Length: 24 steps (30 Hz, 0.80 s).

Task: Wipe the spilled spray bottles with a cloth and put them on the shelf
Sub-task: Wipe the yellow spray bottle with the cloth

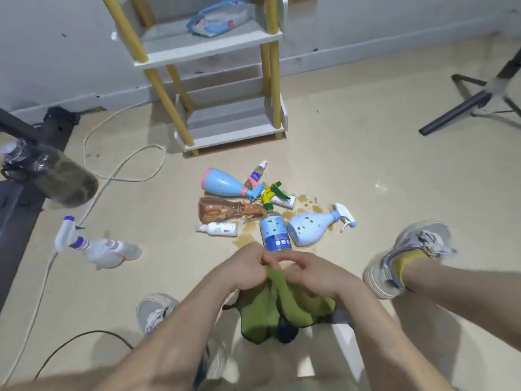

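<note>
Spray bottles lie toppled in brown spill below the shelf, while left hand and right hand bunch the green cloth in curled fingers, seemingly readying it for wiping.

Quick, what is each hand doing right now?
Left hand: closed, gripping the green cloth.
Right hand: closed, gripping the same green cloth.

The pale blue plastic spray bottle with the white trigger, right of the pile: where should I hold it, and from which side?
The pale blue plastic spray bottle lies on its side, its wide body spotted with brown drops. I would take its narrow neck below the white trigger, coming from the right: a clear bottle with a blue label lies close on its left.
</note>
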### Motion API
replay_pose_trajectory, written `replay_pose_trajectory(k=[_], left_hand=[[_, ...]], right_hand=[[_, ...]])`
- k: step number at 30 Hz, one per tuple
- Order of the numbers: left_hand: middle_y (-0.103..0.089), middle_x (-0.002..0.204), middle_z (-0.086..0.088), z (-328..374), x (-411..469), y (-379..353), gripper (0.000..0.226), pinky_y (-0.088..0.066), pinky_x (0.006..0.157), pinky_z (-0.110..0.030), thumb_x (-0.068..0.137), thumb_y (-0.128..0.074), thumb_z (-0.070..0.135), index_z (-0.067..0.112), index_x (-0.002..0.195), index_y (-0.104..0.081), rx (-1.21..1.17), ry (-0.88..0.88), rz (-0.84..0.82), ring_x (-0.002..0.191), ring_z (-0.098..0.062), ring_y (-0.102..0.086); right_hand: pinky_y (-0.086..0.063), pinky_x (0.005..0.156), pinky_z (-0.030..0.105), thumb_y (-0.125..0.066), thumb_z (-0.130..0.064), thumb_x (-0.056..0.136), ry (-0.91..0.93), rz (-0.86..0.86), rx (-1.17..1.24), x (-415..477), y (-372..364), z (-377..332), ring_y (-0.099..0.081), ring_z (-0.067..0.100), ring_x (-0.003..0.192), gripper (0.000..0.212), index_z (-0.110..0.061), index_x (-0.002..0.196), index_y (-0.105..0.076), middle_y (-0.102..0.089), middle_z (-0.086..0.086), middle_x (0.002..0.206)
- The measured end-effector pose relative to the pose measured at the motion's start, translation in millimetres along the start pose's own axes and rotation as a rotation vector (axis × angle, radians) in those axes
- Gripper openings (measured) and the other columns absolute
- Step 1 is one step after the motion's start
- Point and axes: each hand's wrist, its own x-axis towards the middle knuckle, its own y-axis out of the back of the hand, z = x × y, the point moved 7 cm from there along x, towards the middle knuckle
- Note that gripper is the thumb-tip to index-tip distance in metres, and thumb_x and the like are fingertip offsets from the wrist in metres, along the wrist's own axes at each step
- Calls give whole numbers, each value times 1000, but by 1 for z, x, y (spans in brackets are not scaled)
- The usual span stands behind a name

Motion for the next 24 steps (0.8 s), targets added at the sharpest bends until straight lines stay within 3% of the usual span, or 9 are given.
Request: replay_pose_trajectory(k=[1,3,5,8,12,16,19,21,24], left_hand=[[-66,67,7,0,8,8,36,-46,58,-17,76,-57,-6,23,76,-78,-51,-11,68,65,-8,-58],[-62,67,5,-11,28,25,34,-43,55,-14,78,-59,-8,21,77,-77,-218,-6,234,56,-3,-54],[-64,75,-2,-34,51,41,29,-52,66,-23,81,-57,1,25,83,-74,-377,48,468,63,-14,-63],[-67,93,-6,-78,89,31,31,-53,88,-37,79,-66,24,21,109,-65,-354,265,551,88,-25,-66],[-64,108,0,-110,132,-26,88,-51,90,-40,57,-69,68,19,126,-47,-314,456,354,101,-25,-62],[-60,105,5,-104,154,-40,81,-52,86,-37,60,-74,63,19,122,-46,-491,493,428,93,-20,-61],[-61,108,5,-100,158,-36,86,-50,87,-37,51,-73,71,24,118,-47,-533,479,455,97,-20,-60],[-60,108,4,-101,159,-33,82,-50,87,-37,53,-76,68,23,116,-47,-496,457,475,100,-21,-60],[-66,105,2,-104,160,-29,69,-52,86,-37,63,-73,64,19,111,-55,-455,446,535,95,-21,-63]], right_hand=[[-42,60,15,-55,-14,88,-15,43,-29,7,4,3,-54,-6,55,29,-30,107,-69,-58,-24,58],[-37,58,26,-58,-16,82,-58,208,-102,21,15,14,-41,12,55,11,-14,72,-62,-44,-7,55],[-30,57,31,-56,-16,75,-105,370,-52,33,28,26,-31,18,58,24,-16,57,-40,-34,-1,57],[-23,51,28,-59,-9,81,-122,578,321,37,49,39,-26,19,57,29,-12,57,-41,-30,7,60],[-32,50,26,-61,-12,89,-139,729,785,34,61,68,-38,19,57,27,6,70,-56,-46,11,64],[-39,67,37,-63,-15,88,-151,777,942,34,57,83,-48,24,67,24,5,75,-61,-56,14,71],[-37,67,36,-59,-13,79,-191,873,1149,24,62,95,-45,24,68,8,-5,77,-58,-49,11,73],[-44,69,36,-57,-14,77,-164,873,1295,20,67,95,-54,25,72,12,-6,86,-61,-57,12,80],[-45,62,31,-58,-11,90,-68,850,1106,23,80,79,-54,18,65,12,-2,86,-65,-59,9,75]])
